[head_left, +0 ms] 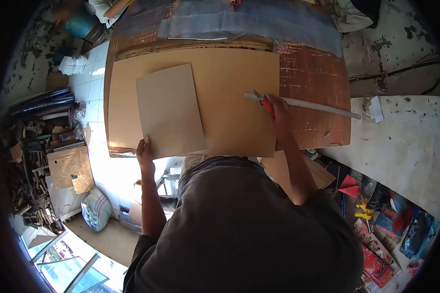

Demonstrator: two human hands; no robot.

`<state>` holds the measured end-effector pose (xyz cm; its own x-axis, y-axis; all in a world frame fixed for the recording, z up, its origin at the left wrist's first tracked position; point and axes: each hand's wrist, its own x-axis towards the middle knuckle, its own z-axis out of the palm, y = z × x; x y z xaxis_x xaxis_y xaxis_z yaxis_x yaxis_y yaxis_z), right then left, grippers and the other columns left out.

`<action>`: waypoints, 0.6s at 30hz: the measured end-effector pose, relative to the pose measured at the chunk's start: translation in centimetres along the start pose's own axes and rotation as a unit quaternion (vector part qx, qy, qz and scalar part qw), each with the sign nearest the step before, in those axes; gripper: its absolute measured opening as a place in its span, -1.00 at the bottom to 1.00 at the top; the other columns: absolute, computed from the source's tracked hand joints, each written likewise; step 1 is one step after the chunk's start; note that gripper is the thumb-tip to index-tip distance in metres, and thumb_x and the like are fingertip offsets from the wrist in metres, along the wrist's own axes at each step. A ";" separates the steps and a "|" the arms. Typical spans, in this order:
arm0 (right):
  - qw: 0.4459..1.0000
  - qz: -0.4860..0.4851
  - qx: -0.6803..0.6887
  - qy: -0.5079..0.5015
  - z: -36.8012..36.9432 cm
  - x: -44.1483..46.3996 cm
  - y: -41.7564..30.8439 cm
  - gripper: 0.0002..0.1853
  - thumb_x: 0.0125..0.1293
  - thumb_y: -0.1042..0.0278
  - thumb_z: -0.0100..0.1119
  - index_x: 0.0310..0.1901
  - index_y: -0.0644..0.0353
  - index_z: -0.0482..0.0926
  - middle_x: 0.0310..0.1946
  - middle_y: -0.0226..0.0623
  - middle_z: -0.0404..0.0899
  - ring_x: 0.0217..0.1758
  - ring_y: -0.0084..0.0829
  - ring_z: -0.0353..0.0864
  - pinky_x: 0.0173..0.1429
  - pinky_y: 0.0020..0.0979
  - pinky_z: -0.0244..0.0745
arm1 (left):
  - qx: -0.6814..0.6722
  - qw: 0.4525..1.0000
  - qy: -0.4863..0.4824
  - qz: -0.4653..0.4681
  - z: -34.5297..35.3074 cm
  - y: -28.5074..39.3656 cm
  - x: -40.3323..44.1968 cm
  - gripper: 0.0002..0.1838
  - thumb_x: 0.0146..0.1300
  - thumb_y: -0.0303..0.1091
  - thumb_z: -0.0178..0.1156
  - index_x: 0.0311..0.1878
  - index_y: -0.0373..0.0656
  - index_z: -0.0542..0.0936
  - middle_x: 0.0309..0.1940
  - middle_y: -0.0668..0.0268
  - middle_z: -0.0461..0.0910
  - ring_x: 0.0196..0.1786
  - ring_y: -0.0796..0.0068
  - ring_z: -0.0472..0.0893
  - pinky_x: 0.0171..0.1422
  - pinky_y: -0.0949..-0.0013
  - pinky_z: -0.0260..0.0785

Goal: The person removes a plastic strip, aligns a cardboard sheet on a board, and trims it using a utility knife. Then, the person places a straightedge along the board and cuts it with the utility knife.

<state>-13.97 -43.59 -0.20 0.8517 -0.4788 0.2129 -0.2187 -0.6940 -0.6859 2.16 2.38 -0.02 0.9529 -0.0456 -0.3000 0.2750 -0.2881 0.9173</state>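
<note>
Held at its lower left corner by my left hand [144,148] is a smaller grey-brown board [171,112]. It lies over a large tan cardboard sheet [234,107] on the worktable. My right hand [277,108] is closed round a red cutter [267,106], whose blade points up and left. A long pale rod [322,108] lies across the sheet's right part and the table, passing by my right hand; whether the hand also touches it I cannot tell.
The scratched brown table [315,127] carries grey-blue sheeting [259,22] at its far side. A pale panel [401,141] stands right, with bags and packets below. Scrap wood [32,171] and a sack [97,210] are at left. Part of another person [113,10] shows at upper left.
</note>
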 end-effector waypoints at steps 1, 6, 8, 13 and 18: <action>1.000 0.003 -0.001 0.005 -0.3 -0.4 0.2 -0.49 0.31 0.57 0.21 0.32 0.17 0.53 0.22 -0.02 0.59 0.31 -0.01 0.55 0.35 -0.14 0.49 | -0.016 1.000 -0.020 0.006 -0.1 0.0 -0.5 -0.57 0.59 0.02 0.10 -0.07 -0.23 0.60 -0.46 0.56 0.41 -0.39 0.76 0.31 -0.32 0.53 0.14; 0.999 0.031 -0.022 0.000 -2.1 -2.2 0.5 -0.48 0.24 0.62 0.21 0.27 0.17 0.55 0.17 -0.03 0.62 0.27 0.02 0.58 0.32 -0.07 0.51 | 0.005 0.997 -0.069 -0.032 1.8 0.0 -1.5 -0.58 0.59 0.00 0.11 -0.05 -0.26 0.59 -0.46 0.56 0.45 -0.40 0.77 0.36 -0.33 0.56 0.18; 0.999 0.045 -0.015 0.013 -2.8 -3.2 1.5 -0.48 0.23 0.64 0.20 0.26 0.17 0.56 0.16 -0.02 0.62 0.26 0.03 0.59 0.31 -0.08 0.52 | -0.018 0.995 -0.084 -0.047 4.0 1.4 -2.0 -0.58 0.58 -0.01 0.12 -0.06 -0.27 0.59 -0.48 0.56 0.45 -0.42 0.77 0.36 -0.35 0.57 0.18; 0.995 0.066 -0.044 0.061 -4.4 -5.8 4.1 -0.47 0.20 0.71 0.16 0.24 0.20 0.56 0.15 -0.01 0.62 0.22 0.07 0.61 0.29 -0.08 0.54 | -0.024 0.987 -0.141 -0.073 8.7 2.6 -1.6 -0.66 0.57 -0.10 0.13 -0.04 -0.24 0.60 -0.44 0.52 0.50 -0.40 0.75 0.40 -0.31 0.56 0.24; 0.990 0.108 -0.046 0.082 -6.0 -7.3 6.0 -0.45 0.16 0.74 0.10 0.23 0.20 0.55 0.10 0.06 0.62 0.17 0.12 0.62 0.25 -0.04 0.54 | -0.030 0.956 -0.264 -0.124 12.5 3.4 -0.8 -0.74 0.55 -0.17 0.16 -0.03 -0.20 0.60 -0.28 0.41 0.61 -0.19 0.65 0.55 -0.06 0.46 0.41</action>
<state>-24.34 -47.48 -1.72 0.6928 -0.6975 0.1830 -0.4367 -0.6077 -0.6633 0.77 -10.51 0.08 0.6638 -0.4648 -0.5859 0.5057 -0.2983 0.8095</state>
